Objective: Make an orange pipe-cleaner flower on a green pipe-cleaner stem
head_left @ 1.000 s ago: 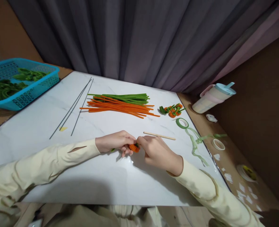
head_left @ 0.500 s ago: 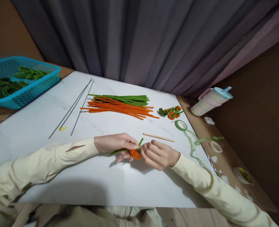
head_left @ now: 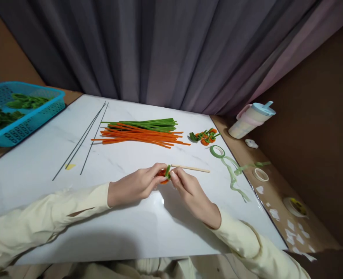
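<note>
While both hands met mid-table, left hand (head_left: 136,185) and right hand (head_left: 189,190) pinched an orange coil (head_left: 163,176) with green stem between fingertips. Wooden stick (head_left: 190,168) lay just beyond, touching nothing seen. Orange and green pipe cleaners (head_left: 139,131) farther back. Blue basket (head_left: 28,120) held green pieces (head_left: 2,114).

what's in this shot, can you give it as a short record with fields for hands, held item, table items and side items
left hand: left hand pinches the orange and green coil
right hand: right hand grips the same coil from the other side
table items: orange stems, green stems, wooden stick, thin wires, finished coils, green tape roll
side items: blue basket far left, lidded cup far right
</note>
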Demonstrator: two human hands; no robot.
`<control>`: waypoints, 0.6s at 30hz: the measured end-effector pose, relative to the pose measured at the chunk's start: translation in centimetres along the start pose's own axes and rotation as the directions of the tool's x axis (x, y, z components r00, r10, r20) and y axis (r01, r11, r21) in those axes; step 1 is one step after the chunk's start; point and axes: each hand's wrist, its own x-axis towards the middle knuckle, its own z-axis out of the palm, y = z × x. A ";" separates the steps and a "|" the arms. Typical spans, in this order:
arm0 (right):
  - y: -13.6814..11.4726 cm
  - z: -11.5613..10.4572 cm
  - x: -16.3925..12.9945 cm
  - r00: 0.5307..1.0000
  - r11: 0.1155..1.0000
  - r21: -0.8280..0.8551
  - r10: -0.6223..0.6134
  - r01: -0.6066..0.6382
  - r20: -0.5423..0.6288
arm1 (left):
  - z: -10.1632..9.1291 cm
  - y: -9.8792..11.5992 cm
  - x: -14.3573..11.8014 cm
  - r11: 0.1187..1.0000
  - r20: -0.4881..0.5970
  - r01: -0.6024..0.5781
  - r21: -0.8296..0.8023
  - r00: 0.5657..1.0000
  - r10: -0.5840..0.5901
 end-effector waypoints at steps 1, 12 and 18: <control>0.0 0.1 0.0 1.000 1.000 -0.028 -0.015 0.015 -0.011 | 0.1 0.0 -0.1 1.000 -0.006 0.000 0.012 1.000 0.000; 0.6 1.1 0.3 0.926 0.923 -0.220 -0.349 0.315 -0.141 | -0.5 0.5 0.3 0.921 0.109 0.195 -0.338 0.980 -0.168; 0.9 1.1 0.3 0.859 0.843 -0.337 -0.488 0.419 -0.154 | -0.6 0.4 0.1 0.886 0.166 0.216 -0.409 0.973 -0.161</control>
